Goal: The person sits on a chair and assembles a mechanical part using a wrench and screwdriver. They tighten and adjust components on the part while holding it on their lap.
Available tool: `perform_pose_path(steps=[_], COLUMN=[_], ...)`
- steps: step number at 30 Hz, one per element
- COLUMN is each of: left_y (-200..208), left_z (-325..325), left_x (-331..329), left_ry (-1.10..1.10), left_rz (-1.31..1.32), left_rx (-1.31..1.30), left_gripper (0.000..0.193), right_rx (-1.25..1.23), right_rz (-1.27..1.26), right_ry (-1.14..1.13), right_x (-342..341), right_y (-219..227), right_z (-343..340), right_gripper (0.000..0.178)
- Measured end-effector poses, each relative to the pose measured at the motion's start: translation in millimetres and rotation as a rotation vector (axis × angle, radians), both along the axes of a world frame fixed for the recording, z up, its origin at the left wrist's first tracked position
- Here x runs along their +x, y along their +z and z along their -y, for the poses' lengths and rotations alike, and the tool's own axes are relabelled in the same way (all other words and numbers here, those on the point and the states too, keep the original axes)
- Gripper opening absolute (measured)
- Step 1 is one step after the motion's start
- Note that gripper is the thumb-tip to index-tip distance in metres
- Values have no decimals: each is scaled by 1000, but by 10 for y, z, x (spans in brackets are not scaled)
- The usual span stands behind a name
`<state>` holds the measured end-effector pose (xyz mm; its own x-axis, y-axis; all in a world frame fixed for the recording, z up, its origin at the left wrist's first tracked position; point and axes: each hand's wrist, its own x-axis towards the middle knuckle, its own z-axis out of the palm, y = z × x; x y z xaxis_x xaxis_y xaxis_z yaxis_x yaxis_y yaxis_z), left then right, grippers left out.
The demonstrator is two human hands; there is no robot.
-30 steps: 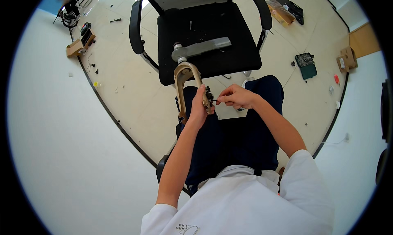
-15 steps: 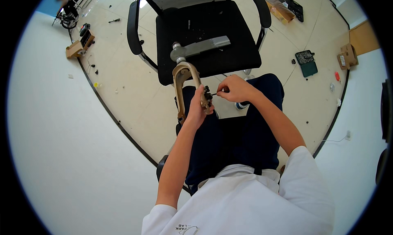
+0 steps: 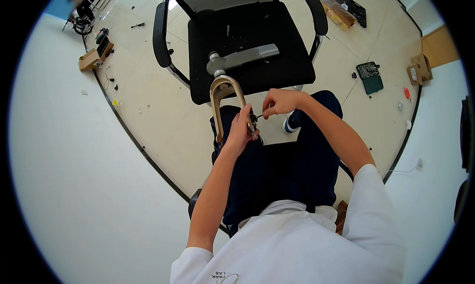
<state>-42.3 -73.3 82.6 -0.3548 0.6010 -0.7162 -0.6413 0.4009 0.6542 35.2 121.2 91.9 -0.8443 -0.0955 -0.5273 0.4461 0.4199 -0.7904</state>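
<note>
A beige bicycle fork [image 3: 238, 90] points toward me, its far end joined to a grey metal tube piece [image 3: 250, 55] lying on a black chair seat. My left hand [image 3: 239, 131] is closed around the lower right leg of the fork. Beside those fingers, a small black brake caliper [image 3: 253, 118] sits on that leg, partly hidden by the hand. My right hand [image 3: 280, 103] pinches a thin dark tool like a hex key [image 3: 260, 116], whose tip reaches the caliper. Most of the tool is hidden in the fingers.
The office chair [image 3: 292, 46] faces me, with small loose parts on its seat. On the right floor lie an open green case [image 3: 374, 84], a black toolbox [image 3: 352, 7] and a cardboard box [image 3: 419, 68]. More boxes [image 3: 91, 59] stand at the left wall. Far left is another person [image 3: 84, 0].
My right hand has shifted slightly and its wrist has turned, with the fingers bent more downward around the tool. The fork has turned a little in my left hand.
</note>
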Motion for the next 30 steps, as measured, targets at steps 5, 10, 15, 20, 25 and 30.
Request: perform_pose_path(steps=[5, 10, 15, 20, 25, 30], left_y=[-30, 2, 1, -14, -61, -71], left_z=[70, 100, 108, 141, 160, 154], left_x=[-29, -70, -85, -98, -99, -93], left_ry=[65, 78, 54, 77, 74, 54], left_rz=[150, 193, 208, 234, 215, 185], left_rx=[120, 190, 209, 238, 212, 169], left_gripper=[52, 50, 51, 51, 52, 52], right_rx=[537, 884, 927, 401, 144, -142], right_rz=[-509, -723, -835, -582, -340, 25], right_ry=[128, 310, 416, 120, -25, -115], right_x=[111, 218, 230, 157, 138, 86], right_y=[150, 165, 153, 168, 118, 144], right_z=[267, 380, 287, 260, 278, 208], right_gripper=[16, 8, 8, 15, 22, 22])
